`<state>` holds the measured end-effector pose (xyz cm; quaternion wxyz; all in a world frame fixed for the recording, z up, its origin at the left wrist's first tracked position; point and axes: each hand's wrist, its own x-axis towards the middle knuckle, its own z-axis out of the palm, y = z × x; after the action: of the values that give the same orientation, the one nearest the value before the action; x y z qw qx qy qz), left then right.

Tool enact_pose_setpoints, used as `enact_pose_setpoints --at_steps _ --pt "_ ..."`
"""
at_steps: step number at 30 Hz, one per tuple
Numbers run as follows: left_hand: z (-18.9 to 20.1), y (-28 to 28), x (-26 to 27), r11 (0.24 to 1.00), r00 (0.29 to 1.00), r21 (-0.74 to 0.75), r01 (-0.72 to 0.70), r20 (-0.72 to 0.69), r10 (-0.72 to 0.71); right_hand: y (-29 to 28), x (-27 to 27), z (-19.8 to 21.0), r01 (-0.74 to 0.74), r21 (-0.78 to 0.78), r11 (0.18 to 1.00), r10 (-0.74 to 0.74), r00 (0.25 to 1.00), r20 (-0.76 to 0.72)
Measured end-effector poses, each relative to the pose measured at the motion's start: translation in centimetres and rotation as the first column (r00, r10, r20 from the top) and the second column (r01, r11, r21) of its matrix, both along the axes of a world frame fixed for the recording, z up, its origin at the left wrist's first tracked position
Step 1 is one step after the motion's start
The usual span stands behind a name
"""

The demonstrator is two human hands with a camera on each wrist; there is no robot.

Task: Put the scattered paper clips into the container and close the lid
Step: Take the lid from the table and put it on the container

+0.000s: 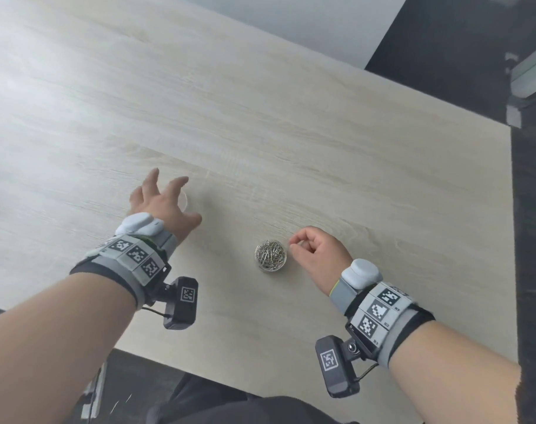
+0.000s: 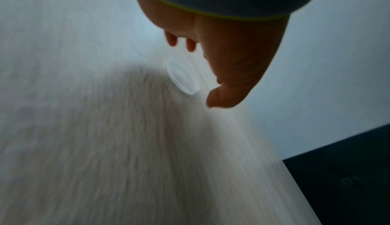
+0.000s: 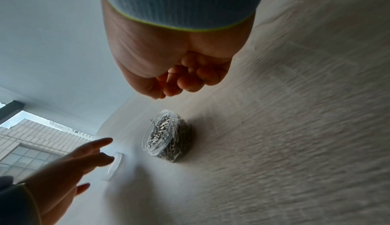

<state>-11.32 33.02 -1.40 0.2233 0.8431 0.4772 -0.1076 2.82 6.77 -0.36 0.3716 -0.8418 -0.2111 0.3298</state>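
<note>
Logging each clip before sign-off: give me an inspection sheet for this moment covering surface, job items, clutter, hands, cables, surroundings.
Surface: pale wood-grain table.
Job's things: clear round container upright, open, full of paper clips; clear lid lies flat on the table, apart from the container.
Clutter: nothing seen; no loose clips visible.
Hands: left hand spread open over the lid; contact cannot be told. Right hand curled beside the container; nothing visible in its fingers.
Cables: short black leads at both wrist cameras.
Surroundings: dark floor, white wall, window with a building outside.
</note>
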Motion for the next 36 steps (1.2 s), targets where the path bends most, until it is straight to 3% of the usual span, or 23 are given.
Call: enact_pose_setpoints --at_steps 4,8,10,12,14,17,20,24,27,29,31,33,36 --pt "-1.3 1.2 0.3 0.995 0.993 -0.06 0.079 -0.086 -0.084 0.9 -0.1 0.8 0.024 0.03 0.999 -0.024 1.0 -0.008" --pt "-1.7 0.7 0.3 0.993 0.992 -0.023 0.112 0.058 -0.11 1.4 -0.3 1.1 0.036 0.039 0.999 -0.036 0.999 -0.011" --pt "-1.0 -0.3 0.6 0.985 0.966 -0.13 0.111 0.245 -0.076 1.7 -0.3 1.4 0.058 0.049 0.997 -0.058 0.998 -0.008" --pt "0.6 -2.1 1.3 0.915 0.884 -0.378 0.139 0.463 0.057 2.3 -0.4 1.8 0.102 0.086 0.991 -0.097 0.993 -0.066" --pt "2.2 -4.1 2.1 0.808 0.802 -0.536 0.244 0.58 0.143 3.2 -0.7 2.7 0.183 0.141 0.973 -0.149 0.963 -0.226" --pt "3.6 -6.3 3.3 0.7 0.731 -0.555 0.45 0.679 0.068 4.4 -1.1 3.8 0.259 0.189 0.947 -0.166 0.901 -0.4" --pt "3.6 -7.4 3.9 0.678 0.686 -0.482 0.555 0.726 -0.045 4.8 -1.2 4.2 0.259 0.218 0.941 -0.138 0.882 -0.452" --pt "2.5 -7.8 3.8 0.674 0.682 -0.444 0.591 0.721 -0.122 3.9 -1.1 3.7 0.271 0.156 0.95 -0.192 0.899 -0.393" --pt "0.5 -7.7 3.3 0.71 0.712 -0.355 0.608 0.639 -0.291 2.7 -0.6 2.8 0.24 0.007 0.971 -0.234 0.954 -0.186" --pt "-0.8 -7.6 2.7 0.758 0.767 -0.282 0.588 0.493 -0.411 1.9 -0.6 2.1 0.172 -0.099 0.98 -0.173 0.985 0.004" --pt "-1.6 -8.0 2.2 0.789 0.804 -0.228 0.57 0.353 -0.478 1.5 -1.0 1.5 0.104 -0.09 0.991 -0.096 0.992 0.087" --pt "-2.3 -8.6 2.0 0.796 0.805 -0.191 0.575 0.307 -0.508 1.3 -1.7 0.9 0.024 -0.053 0.998 -0.017 0.991 0.13" --pt "-2.5 -9.4 2.5 0.813 0.825 -0.188 0.552 0.262 -0.5 1.5 -2.3 0.6 -0.08 -0.132 0.988 0.107 0.971 0.215"
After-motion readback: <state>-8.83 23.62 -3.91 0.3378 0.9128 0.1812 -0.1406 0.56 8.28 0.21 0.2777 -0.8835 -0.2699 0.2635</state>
